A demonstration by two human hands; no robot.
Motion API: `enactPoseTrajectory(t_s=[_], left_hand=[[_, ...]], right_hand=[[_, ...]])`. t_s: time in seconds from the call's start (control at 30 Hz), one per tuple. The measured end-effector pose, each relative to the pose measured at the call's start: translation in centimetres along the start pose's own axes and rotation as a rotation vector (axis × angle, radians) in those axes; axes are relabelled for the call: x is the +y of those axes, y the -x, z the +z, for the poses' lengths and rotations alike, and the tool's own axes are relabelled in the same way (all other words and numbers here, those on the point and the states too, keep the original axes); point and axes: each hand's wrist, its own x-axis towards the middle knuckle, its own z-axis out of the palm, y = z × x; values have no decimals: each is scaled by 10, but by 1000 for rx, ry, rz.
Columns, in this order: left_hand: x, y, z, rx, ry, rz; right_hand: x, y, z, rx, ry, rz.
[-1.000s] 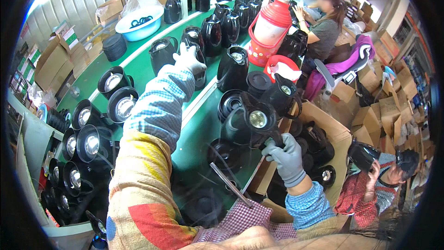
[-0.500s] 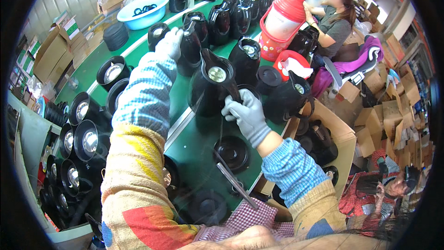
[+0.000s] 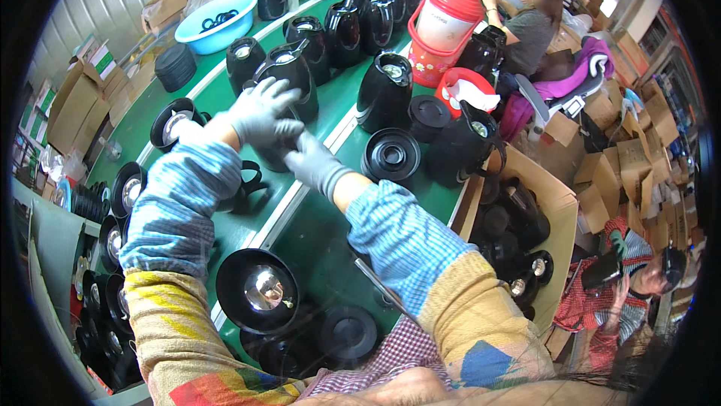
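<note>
My left hand (image 3: 264, 114), in a grey glove, is open with its fingers spread in front of a black jug (image 3: 289, 68). Close beside it, my gloved right hand (image 3: 321, 167) reaches leftward, thumb and forefinger apart. A dark, shiny body (image 3: 273, 156) shows between and below the hands; whether either hand touches it is hidden. Below my left wrist a black handle (image 3: 254, 178) sticks out. Another black jug (image 3: 384, 94) stands to the right, near a round black base part (image 3: 390, 156). A wide black shell with a silvery inside (image 3: 257, 291) lies nearer to me.
Several black jugs (image 3: 375, 19) line the far side of the green belt (image 3: 342, 218). A blue basin (image 3: 216, 23) stands far left. A red-and-white drinks cooler (image 3: 446, 27) and a carton of black parts (image 3: 552, 229) are at right. A co-worker (image 3: 526, 30) sits beyond; another is lower right.
My right hand has let go of the jug's handle and moved left. My left hand has come back toward me. The jug no longer stands in its earlier place; the round base part there now shows fully.
</note>
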Motion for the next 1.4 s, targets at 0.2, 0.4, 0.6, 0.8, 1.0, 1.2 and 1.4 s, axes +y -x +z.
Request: enactPoseTrajectory(t_s=[0.2, 0.4, 0.6, 0.8, 1.0, 1.2, 1.4], left_hand=[[26, -23, 5, 169, -45, -16], [108, -131, 3, 127, -15, 173], [113, -158, 64, 252, 178, 8], [144, -87, -31, 528, 178, 51], [132, 67, -117, 584, 361, 182], [144, 107, -71, 393, 264, 271], [111, 121, -15, 183, 196, 233]], right_hand=[[-22, 136, -169, 417, 824, -458], [15, 228, -319, 528, 1064, 303], [40, 205, -292, 520, 146, 481], [64, 216, -291, 559, 130, 259], [-58, 179, -282, 526, -72, 95], [-4, 12, -231, 507, -183, 42], [40, -84, -170, 519, -69, 150]])
